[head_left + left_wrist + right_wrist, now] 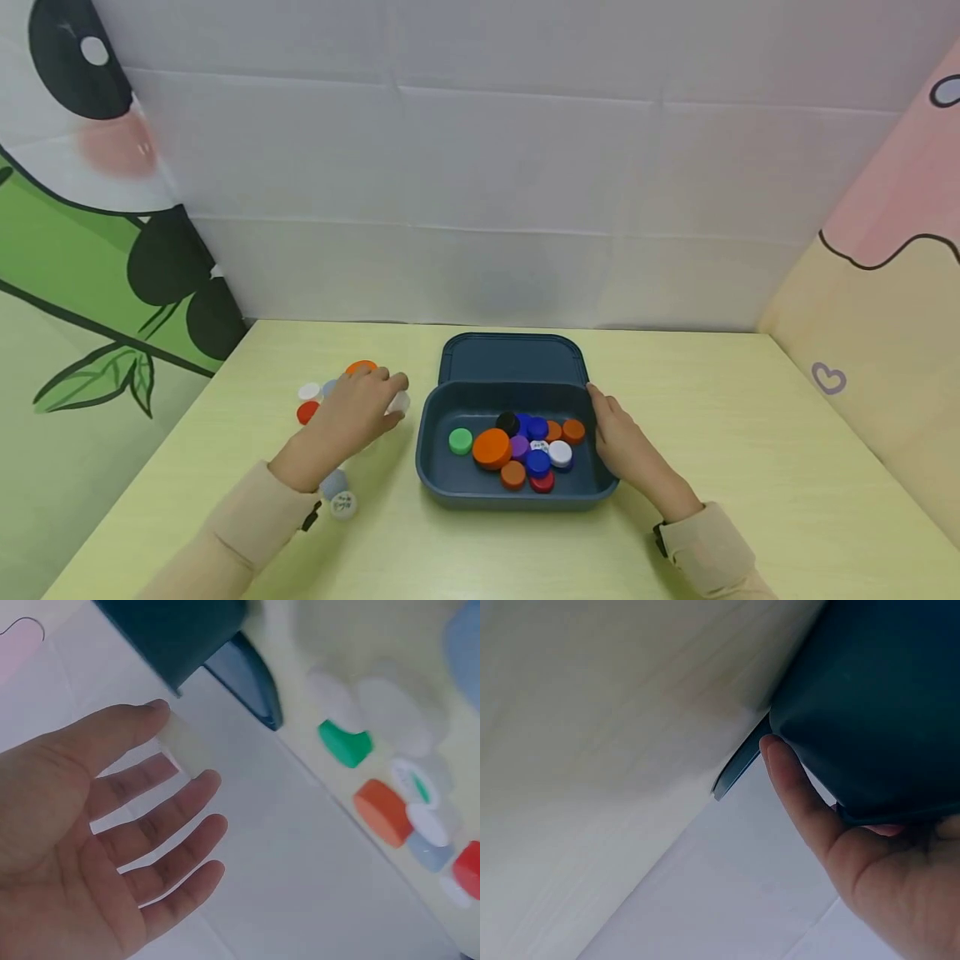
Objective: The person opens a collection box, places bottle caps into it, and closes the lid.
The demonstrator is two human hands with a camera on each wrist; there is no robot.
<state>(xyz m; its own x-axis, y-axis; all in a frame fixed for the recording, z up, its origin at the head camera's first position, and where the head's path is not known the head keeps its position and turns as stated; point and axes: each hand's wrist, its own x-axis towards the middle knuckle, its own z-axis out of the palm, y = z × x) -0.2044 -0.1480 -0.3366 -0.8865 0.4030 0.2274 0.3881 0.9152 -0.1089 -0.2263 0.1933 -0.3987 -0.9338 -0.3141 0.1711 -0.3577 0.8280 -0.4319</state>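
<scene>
My left hand (348,425) pinches a white bottle cap (187,746) between thumb and fingertips, above the table left of the box; the other fingers are spread. In the head view, part of this cap shows beside the fingertips. My right hand (633,454) grips the right wall of a dark blue box (510,502), with one finger along its outside in the right wrist view. The box stands with its lid (512,358) folded back behind it. Inside lie several bottle caps, among them a large orange cap (492,449) and a green cap (461,441).
Several loose caps lie on the table left of the box, including a red cap (307,412) and a white cap (308,391). Nearer the front is a white cap with print (343,505). A white sheet (510,208) hangs behind the table.
</scene>
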